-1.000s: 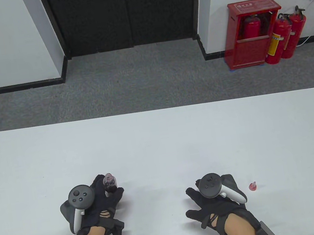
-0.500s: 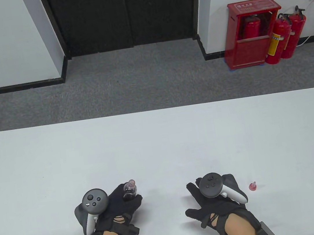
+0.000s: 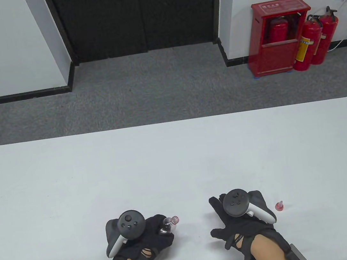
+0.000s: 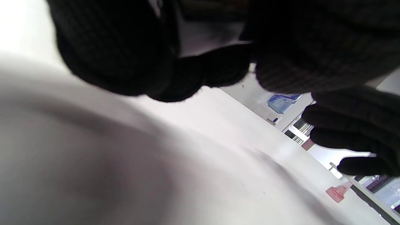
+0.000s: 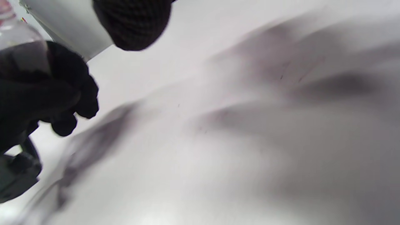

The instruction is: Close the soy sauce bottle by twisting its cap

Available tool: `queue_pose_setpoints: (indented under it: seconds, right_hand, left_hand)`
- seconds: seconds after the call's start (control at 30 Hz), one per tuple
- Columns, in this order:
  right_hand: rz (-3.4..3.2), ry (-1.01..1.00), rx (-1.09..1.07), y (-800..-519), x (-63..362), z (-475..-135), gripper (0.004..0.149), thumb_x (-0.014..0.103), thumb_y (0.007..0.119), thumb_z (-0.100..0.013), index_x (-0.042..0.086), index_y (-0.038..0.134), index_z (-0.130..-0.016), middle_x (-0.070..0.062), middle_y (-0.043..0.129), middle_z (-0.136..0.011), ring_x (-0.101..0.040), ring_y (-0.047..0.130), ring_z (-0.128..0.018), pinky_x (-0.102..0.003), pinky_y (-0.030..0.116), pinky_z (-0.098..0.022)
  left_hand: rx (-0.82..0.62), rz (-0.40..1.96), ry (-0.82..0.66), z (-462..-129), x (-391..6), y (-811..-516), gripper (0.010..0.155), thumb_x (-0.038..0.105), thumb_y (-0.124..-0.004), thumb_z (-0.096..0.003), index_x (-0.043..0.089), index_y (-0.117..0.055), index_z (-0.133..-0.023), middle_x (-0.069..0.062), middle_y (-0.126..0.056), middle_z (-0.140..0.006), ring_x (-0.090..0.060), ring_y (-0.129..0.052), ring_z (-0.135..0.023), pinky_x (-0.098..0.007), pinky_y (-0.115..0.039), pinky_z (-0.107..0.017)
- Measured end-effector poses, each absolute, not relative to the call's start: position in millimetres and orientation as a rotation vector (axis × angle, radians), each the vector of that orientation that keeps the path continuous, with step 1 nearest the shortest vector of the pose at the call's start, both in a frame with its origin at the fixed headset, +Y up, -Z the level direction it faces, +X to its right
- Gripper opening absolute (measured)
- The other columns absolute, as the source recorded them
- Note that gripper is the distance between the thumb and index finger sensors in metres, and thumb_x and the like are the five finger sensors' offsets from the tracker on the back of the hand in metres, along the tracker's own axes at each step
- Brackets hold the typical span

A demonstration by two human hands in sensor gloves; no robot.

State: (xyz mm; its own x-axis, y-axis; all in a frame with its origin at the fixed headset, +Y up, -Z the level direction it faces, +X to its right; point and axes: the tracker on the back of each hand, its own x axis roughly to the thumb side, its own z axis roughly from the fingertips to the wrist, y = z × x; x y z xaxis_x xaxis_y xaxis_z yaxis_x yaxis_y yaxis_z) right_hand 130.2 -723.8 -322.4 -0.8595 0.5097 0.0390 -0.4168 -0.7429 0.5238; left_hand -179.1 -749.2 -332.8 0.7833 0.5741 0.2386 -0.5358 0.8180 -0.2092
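My left hand [image 3: 153,236] grips a small clear soy sauce bottle [image 3: 170,223] with dark liquid, near the table's front edge; its open neck points right. In the right wrist view the bottle [image 5: 18,37] shows at the upper left, held in the left glove [image 5: 47,93]. The small red cap [image 3: 279,206] stands on the table just right of my right hand [image 3: 238,224], apart from it. That hand is open and spread, holding nothing. The cap also shows in the left wrist view [image 4: 337,192], with the right hand's fingers [image 4: 353,125] beside it.
The white table [image 3: 178,161] stretches away behind the hands. Beyond its far edge is grey carpet, a dark double door and a red fire-extinguisher cabinet [image 3: 279,36] at the right wall.
My left hand has carried the bottle to the right and toward the front edge, tilting it so the neck points right. My right hand has shifted slightly; the cap has not moved.
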Motion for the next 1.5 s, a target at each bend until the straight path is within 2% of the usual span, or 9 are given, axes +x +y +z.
queue_pose_setpoints:
  seconds: [0.13, 0.27, 0.53, 0.7, 0.93, 1.07, 1.27, 1.4, 1.5]
  right_hand:
    - [2.632, 0.598, 0.001, -716, 166, -329, 0.09, 0.034, 0.08, -0.046, 0.042, 0.012, -0.106, -0.013, -0.002, -0.116, -0.045, 0.003, -0.103, -0.07, 0.024, -0.07]
    - [2.581, 0.509, -0.514, -718, 224, -330, 0.093, 0.034, 0.081, -0.046, 0.046, 0.008, -0.103, -0.014, -0.009, -0.112, -0.044, -0.004, -0.1, -0.07, 0.022, -0.07]
    - [2.399, 0.613, -0.773, -751, 275, -333, 0.089, 0.032, 0.079, -0.047, 0.047, 0.01, -0.102, -0.015, -0.002, -0.112, -0.045, 0.007, -0.1, -0.068, 0.029, -0.069]
    - [2.417, 0.625, -0.808, -759, 274, -337, 0.082, 0.032, 0.076, -0.048, 0.048, 0.015, -0.102, -0.016, 0.011, -0.11, -0.044, 0.027, -0.094, -0.062, 0.044, -0.063]
    - [2.44, 0.616, -0.871, -773, 274, -341, 0.073, 0.032, 0.075, -0.048, 0.045, 0.03, -0.103, -0.017, 0.035, -0.107, -0.043, 0.048, -0.084, -0.059, 0.054, -0.057]
    - [2.531, 0.576, -0.875, -772, 267, -345, 0.06, 0.029, 0.077, -0.047, 0.04, 0.052, -0.1, -0.015, 0.049, -0.104, -0.041, 0.059, -0.078, -0.055, 0.062, -0.052]
    - [2.606, 0.468, -0.844, -767, 256, -348, 0.056, 0.027, 0.083, -0.044, 0.03, 0.065, -0.097, -0.014, 0.07, -0.094, -0.04, 0.075, -0.067, -0.054, 0.07, -0.045]
    - [2.53, 0.415, -0.671, -759, 245, -348, 0.057, 0.031, 0.086, -0.042, 0.023, 0.069, -0.096, -0.013, 0.08, -0.088, -0.04, 0.082, -0.061, -0.054, 0.074, -0.041]
    - [2.421, 0.341, -0.379, -750, 228, -347, 0.057, 0.032, 0.086, -0.041, 0.022, 0.07, -0.095, -0.014, 0.082, -0.085, -0.04, 0.083, -0.059, -0.054, 0.075, -0.039]
  left_hand:
    - [-0.123, 0.585, -0.325, -330, -177, -747, 0.046, 0.062, -0.099, -0.0361, 0.046, -0.087, -0.077, 0.019, -0.1, -0.074, -0.011, -0.112, -0.059, -0.033, -0.096, -0.034]
    - [-0.123, 0.551, -0.325, -330, -176, -750, 0.048, 0.065, -0.097, -0.0351, 0.046, -0.086, -0.078, 0.02, -0.1, -0.074, -0.011, -0.112, -0.059, -0.034, -0.095, -0.036]
    - [-0.149, 0.543, -0.327, -332, -177, -755, 0.05, 0.068, -0.095, -0.0346, 0.046, -0.085, -0.079, 0.019, -0.099, -0.075, -0.011, -0.111, -0.06, -0.034, -0.094, -0.038]
    - [-0.169, 0.541, -0.322, -332, -178, -758, 0.052, 0.07, -0.094, -0.0334, 0.045, -0.086, -0.078, 0.019, -0.1, -0.074, -0.012, -0.112, -0.059, -0.034, -0.094, -0.038]
    - [-0.181, 0.537, -0.331, -332, -177, -758, 0.053, 0.071, -0.093, -0.0332, 0.045, -0.086, -0.079, 0.018, -0.1, -0.074, -0.012, -0.111, -0.059, -0.035, -0.094, -0.038]
    - [-0.187, 0.535, -0.335, -332, -177, -758, 0.052, 0.07, -0.093, -0.0335, 0.045, -0.086, -0.078, 0.018, -0.1, -0.074, -0.012, -0.111, -0.059, -0.035, -0.094, -0.038]
    - [-0.202, 0.543, -0.32, -336, -180, -762, 0.052, 0.07, -0.093, -0.0336, 0.045, -0.086, -0.079, 0.018, -0.1, -0.074, -0.012, -0.111, -0.059, -0.035, -0.094, -0.038]
    - [-0.205, 0.526, -0.33, -334, -179, -760, 0.053, 0.07, -0.093, -0.0335, 0.045, -0.086, -0.079, 0.018, -0.1, -0.074, -0.012, -0.111, -0.059, -0.035, -0.094, -0.038]
    - [-0.207, 0.522, -0.337, -333, -176, -759, 0.053, 0.07, -0.093, -0.0336, 0.045, -0.086, -0.079, 0.018, -0.1, -0.074, -0.012, -0.111, -0.058, -0.035, -0.094, -0.038]
